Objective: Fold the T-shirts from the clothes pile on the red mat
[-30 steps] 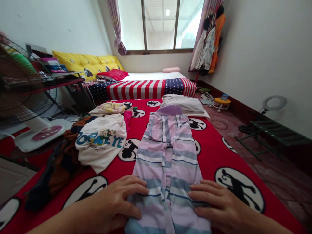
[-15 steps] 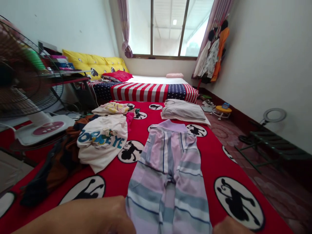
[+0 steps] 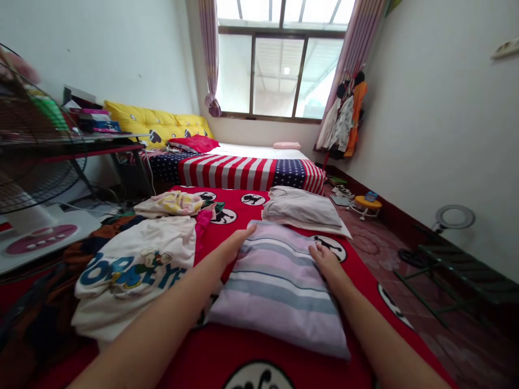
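A striped shirt (image 3: pixel 279 286) in lilac, grey-blue and white lies folded over on the red sheet in front of me. At its far left corner my left hand (image 3: pixel 239 240) is closed on the cloth, most of its fingers hidden. My right hand (image 3: pixel 327 263) grips the far right edge, fingertips curled in over the fabric. Just beyond sits a stack of folded pale grey clothes (image 3: pixel 302 209). Left of my left arm lies a white Popeye T-shirt (image 3: pixel 141 270), partly covered by that arm.
Dark and orange-brown clothes (image 3: pixel 52 292) and a yellow-and-white garment (image 3: pixel 170 203) lie at the left. A fan (image 3: pixel 36 216) stands beyond the sheet's left edge. A dark green folding stool (image 3: pixel 458 270) is on the right floor, near a yellow stool (image 3: pixel 367 203).
The striped shirt's near half has been folded up and away over its far half. Both hands have moved from the near edge to its far end. The view has tilted up.
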`<state>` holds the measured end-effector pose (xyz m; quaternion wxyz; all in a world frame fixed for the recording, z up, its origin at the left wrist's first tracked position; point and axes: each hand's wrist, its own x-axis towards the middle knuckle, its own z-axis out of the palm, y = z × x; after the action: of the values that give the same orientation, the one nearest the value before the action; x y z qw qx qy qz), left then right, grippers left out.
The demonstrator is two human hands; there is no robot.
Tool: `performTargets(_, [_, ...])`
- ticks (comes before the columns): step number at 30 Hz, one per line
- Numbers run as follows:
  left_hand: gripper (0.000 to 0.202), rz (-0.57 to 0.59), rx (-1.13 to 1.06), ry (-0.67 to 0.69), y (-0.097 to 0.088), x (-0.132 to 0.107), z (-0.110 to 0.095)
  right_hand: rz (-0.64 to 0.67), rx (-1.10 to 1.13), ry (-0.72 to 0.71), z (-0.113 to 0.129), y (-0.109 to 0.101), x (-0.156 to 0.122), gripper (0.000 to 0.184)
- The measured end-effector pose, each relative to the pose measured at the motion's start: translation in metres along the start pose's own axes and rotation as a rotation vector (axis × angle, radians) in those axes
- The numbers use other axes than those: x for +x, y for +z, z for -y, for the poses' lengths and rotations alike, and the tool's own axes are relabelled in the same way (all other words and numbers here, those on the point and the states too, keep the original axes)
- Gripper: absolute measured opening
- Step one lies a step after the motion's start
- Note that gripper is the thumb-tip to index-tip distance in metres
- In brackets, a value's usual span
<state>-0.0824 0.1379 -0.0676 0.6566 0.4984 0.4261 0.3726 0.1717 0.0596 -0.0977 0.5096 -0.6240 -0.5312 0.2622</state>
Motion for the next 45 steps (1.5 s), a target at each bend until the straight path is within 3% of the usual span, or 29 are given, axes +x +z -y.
performTargets(4, [0.063, -0.068, 0.070, 0.055, -0.004, 0.011, 0.027, -0.019, 0.169, 0.124, -0.035, 0.005, 0.003, 0.074])
performTargets(11, [0.073, -0.060, 0.075, 0.097, -0.001, 0.007, 0.022, -0.185, 0.120, 0.095, -0.027, 0.000, -0.003, 0.044])
performTargets(15, [0.077, -0.176, 0.402, 0.137, -0.009, 0.012, 0.023, -0.163, -0.179, 0.067, -0.023, -0.011, -0.004, 0.039])
performTargets(17, [0.074, -0.289, 0.679, 0.242, -0.011, 0.011, 0.019, -0.135, -0.442, -0.001, -0.013, -0.015, -0.008, 0.040])
performTargets(20, [0.058, -0.404, 1.005, 0.521, 0.000, 0.002, 0.009, -0.186, -0.792, -0.195, 0.016, -0.013, -0.020, 0.038])
performTargets(22, [0.047, -0.334, 1.079, 0.688, 0.018, -0.010, 0.007, -0.187, -0.871, -0.343, 0.035, -0.004, -0.030, 0.038])
performTargets(24, [0.047, -0.192, 1.116, 0.757, 0.037, -0.023, 0.012, -0.087, -0.872, -0.452, 0.045, 0.008, -0.039, 0.042])
performTargets(27, [0.058, -0.074, 1.283, 0.711, 0.055, -0.038, 0.036, 0.115, -0.936, -0.425, 0.033, 0.021, -0.043, 0.051])
performTargets(31, [0.063, -0.012, 1.449, 0.570, 0.052, -0.040, 0.067, 0.262, -1.032, -0.234, -0.002, 0.024, -0.038, 0.062])
performTargets(34, [0.062, -0.030, 1.476, 0.565, 0.048, -0.036, 0.073, 0.259, -1.042, -0.201, -0.011, 0.023, -0.035, 0.063])
performTargets(45, [0.063, -0.055, 1.509, 0.553, 0.053, -0.036, 0.071, 0.223, -1.012, -0.218, -0.009, 0.025, -0.035, 0.063])
